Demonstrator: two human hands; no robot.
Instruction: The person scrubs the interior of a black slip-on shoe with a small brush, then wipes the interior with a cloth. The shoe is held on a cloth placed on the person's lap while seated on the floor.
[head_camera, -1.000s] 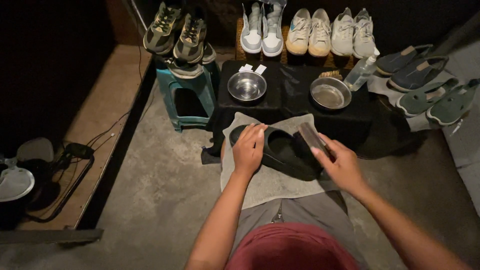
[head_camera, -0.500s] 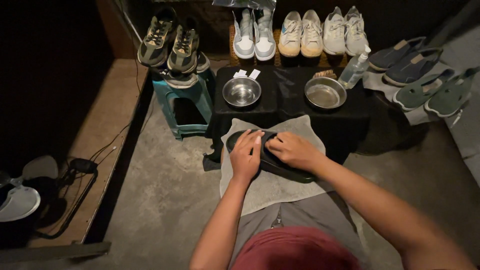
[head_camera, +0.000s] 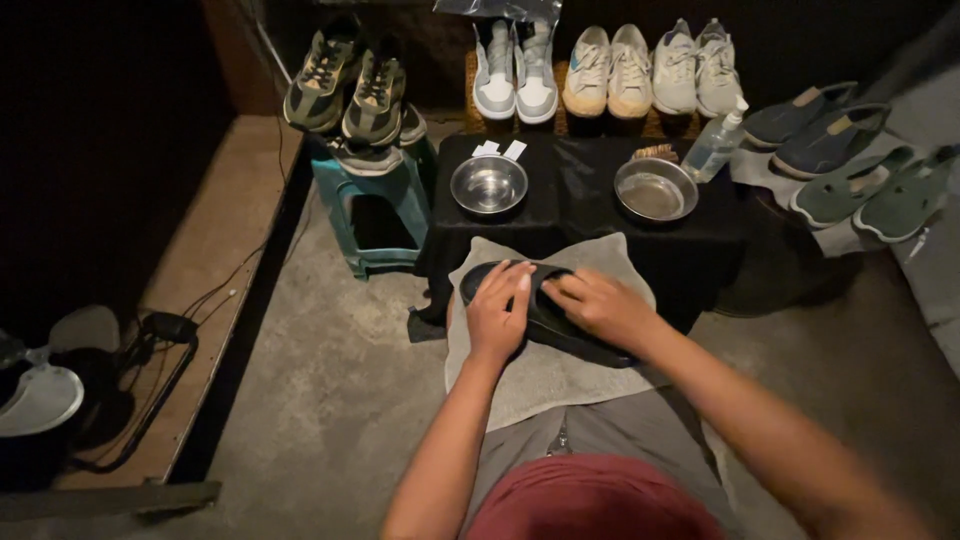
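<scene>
A black slide sandal (head_camera: 555, 322) lies on a grey towel (head_camera: 560, 375) spread over my lap. My left hand (head_camera: 497, 312) rests flat on the sandal's left end, fingers stretched forward, holding it down. My right hand (head_camera: 600, 305) is curled over the sandal's middle strap, knuckles up. It is closed around a small pale brush that is hidden under the palm and pressed against the sandal. Both hands touch the sandal and sit close together.
A low black-draped table (head_camera: 590, 215) ahead holds two metal bowls (head_camera: 488, 184) (head_camera: 655, 190), a brush (head_camera: 655, 152) and a clear bottle (head_camera: 715, 145). A teal stool (head_camera: 372, 205) carries olive sneakers. White sneakers (head_camera: 610, 70) line the back, with dark slip-ons (head_camera: 850, 165) to the right. Cables (head_camera: 160, 330) lie at left.
My right hand, which held the pale brush raised beside the sandal, has moved left and down onto the sandal. My left hand has stayed on it. The view has shifted slightly.
</scene>
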